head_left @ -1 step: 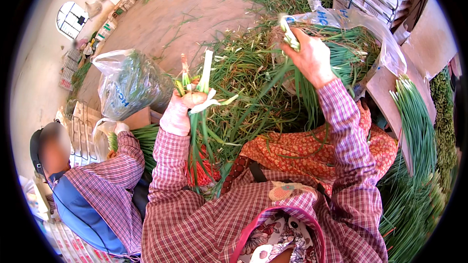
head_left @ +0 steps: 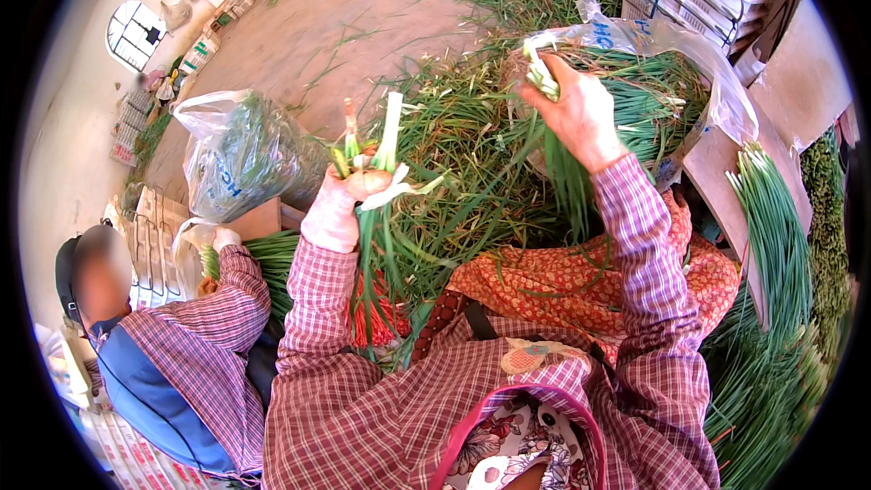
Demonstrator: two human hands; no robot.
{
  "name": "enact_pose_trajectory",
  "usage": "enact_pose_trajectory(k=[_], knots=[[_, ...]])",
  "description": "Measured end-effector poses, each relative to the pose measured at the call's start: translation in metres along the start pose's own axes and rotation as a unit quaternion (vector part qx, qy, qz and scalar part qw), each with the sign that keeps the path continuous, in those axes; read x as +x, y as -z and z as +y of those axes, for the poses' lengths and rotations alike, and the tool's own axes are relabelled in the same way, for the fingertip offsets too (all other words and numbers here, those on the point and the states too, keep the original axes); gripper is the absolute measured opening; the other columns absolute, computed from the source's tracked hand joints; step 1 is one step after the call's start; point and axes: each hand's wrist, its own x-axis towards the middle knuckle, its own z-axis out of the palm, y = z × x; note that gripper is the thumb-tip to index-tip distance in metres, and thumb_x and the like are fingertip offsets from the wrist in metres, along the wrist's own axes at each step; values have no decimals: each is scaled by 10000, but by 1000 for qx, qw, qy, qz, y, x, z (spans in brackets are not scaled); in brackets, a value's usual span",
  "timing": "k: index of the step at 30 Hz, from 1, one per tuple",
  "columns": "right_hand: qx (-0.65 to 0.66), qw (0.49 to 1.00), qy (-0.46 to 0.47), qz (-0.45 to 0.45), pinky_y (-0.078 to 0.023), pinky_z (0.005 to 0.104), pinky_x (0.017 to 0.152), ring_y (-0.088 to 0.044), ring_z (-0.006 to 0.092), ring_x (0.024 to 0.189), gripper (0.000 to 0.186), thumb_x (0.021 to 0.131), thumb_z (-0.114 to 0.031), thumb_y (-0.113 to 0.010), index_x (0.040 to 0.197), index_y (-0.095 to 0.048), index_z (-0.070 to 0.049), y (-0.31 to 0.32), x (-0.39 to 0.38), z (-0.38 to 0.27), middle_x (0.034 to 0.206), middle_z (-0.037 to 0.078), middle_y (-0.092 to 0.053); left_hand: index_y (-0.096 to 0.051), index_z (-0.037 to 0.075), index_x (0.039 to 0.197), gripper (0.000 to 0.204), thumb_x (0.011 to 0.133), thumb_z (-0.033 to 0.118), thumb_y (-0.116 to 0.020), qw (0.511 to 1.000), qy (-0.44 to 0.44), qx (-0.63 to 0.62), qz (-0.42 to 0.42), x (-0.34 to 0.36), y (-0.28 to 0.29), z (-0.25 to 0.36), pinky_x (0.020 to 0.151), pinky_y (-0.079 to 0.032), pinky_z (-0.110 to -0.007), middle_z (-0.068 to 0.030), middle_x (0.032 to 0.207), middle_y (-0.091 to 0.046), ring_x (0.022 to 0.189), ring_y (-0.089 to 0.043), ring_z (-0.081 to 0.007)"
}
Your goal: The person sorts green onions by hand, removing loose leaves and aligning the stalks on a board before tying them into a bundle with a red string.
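My left hand [head_left: 337, 204] is closed around a few chive stalks [head_left: 390, 132]. Their white ends point up past my fingers, with a few yellowed sheaths among them, and the green leaves hang below. On the right, a small bunch of chives [head_left: 570, 177] is gripped by my right hand [head_left: 581, 113], white ends at the top between thumb and fingers. Its leaves trail down in front of my lap. Both hands are raised above a heap of loose trimmed leaves [head_left: 463, 141].
An opened plastic bag of chives [head_left: 667, 82] lies beyond my right hand. Neat chives [head_left: 771, 227] rest on a board [head_left: 717, 168] at right. At left stand a filled clear bag [head_left: 240, 159] and a seated co-worker [head_left: 177, 354]. Red ties [head_left: 379, 313] lie below my left hand.
Very little differs. My left hand has shifted slightly to the right with its stalks. My right hand stays nearly in place, its fingers slightly moved around the bunch.
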Motion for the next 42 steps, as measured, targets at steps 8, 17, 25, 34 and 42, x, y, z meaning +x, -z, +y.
enact_pose_trajectory(k=[8,17,25,34,42], knots=[[501,852,-23,-150,-489,269,644,-583,106,653,276,776,-254,-704,911,-652,-19,-22,-18,-53,740,56,-661,-570,16,1101,484,664,139,-737,994,9,-3,-112,10,-43,-8,774,-497,-303,-52,945,-636,858,-618,-170],[602,789,-90,-87,-522,277,760,-624,134,862,194,843,-149,-631,1018,-609,-68,52,5,6,941,53,-648,-567,40,1176,471,878,397,-491,984,-32,137,-109,15,-21,1,815,-457,-315,-126,1128,-608,991,-589,-188],[316,944,48,-79,-484,246,645,-603,105,748,157,814,-190,-665,903,-654,-62,33,0,-27,824,23,-654,-515,-22,1211,680,838,546,-488,967,8,156,-199,26,-33,10,580,-485,-251,-137,1031,-635,825,-632,-189],[490,870,47,24,-511,286,724,-616,124,817,140,841,-169,-642,961,-639,-96,54,15,-13,900,62,-663,-413,-10,1307,647,901,492,-443,976,50,25,-212,47,-23,18,747,-501,-304,-152,1085,-614,952,-612,-250],[661,739,119,49,-551,335,770,-613,224,888,382,911,-202,-526,1243,-442,-34,125,49,-24,994,70,-587,-401,99,1342,773,671,235,-760,638,170,749,-60,81,69,-27,959,-406,-363,-171,1172,-579,1158,-512,-270]])
